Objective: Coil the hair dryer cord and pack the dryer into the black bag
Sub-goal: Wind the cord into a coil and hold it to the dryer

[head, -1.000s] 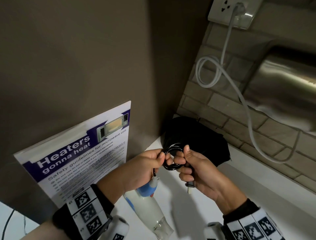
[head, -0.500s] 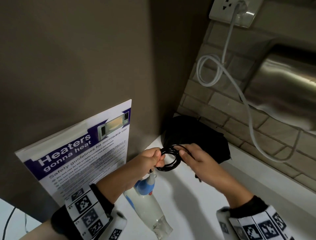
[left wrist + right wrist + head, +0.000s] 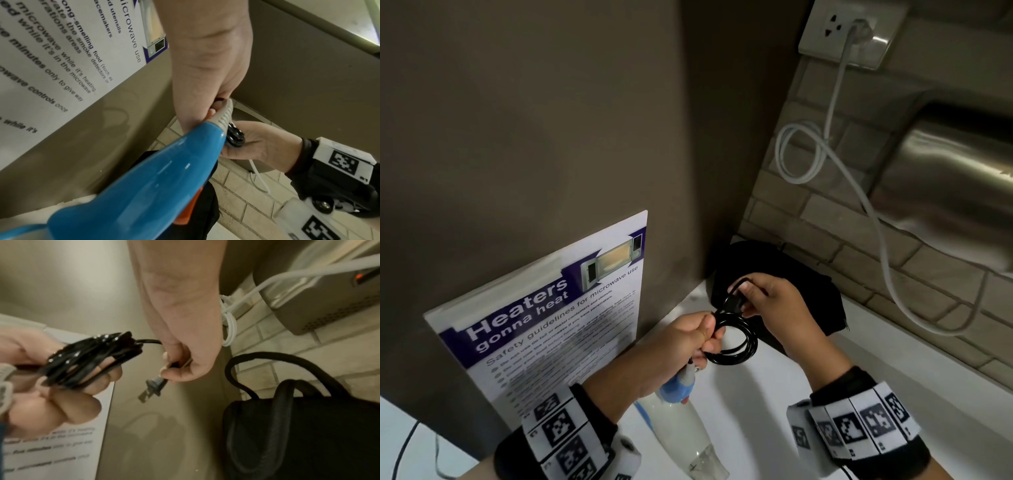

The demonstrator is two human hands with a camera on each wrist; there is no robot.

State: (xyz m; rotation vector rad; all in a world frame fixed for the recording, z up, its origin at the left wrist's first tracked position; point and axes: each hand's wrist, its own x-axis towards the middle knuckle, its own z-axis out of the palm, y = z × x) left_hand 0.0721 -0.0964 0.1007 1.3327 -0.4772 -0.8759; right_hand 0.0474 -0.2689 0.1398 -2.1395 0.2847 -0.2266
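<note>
Since a second ago the right hand (image 3: 774, 305) has lifted up and away from the coil, pulling the plug (image 3: 153, 388) end out toward the black bag (image 3: 804, 291). That hand pinches the cord just behind the plug. From the head camera the plug is hard to see against the dark bag; the right wrist camera shows its two prongs clearly. The left hand (image 3: 685, 346) grips the coiled black cord (image 3: 736, 342) in a bunch of loops, and the hair dryer (image 3: 681, 421) hangs down from that same hand, above the white counter (image 3: 859, 346). Only the left wrist camera shows the dryer's blue handle up close, and it hides most of the coil there. The bag sits in the corner by the brick wall (image 3: 825, 212), and the bag's handles show only from the right wrist.
</note>
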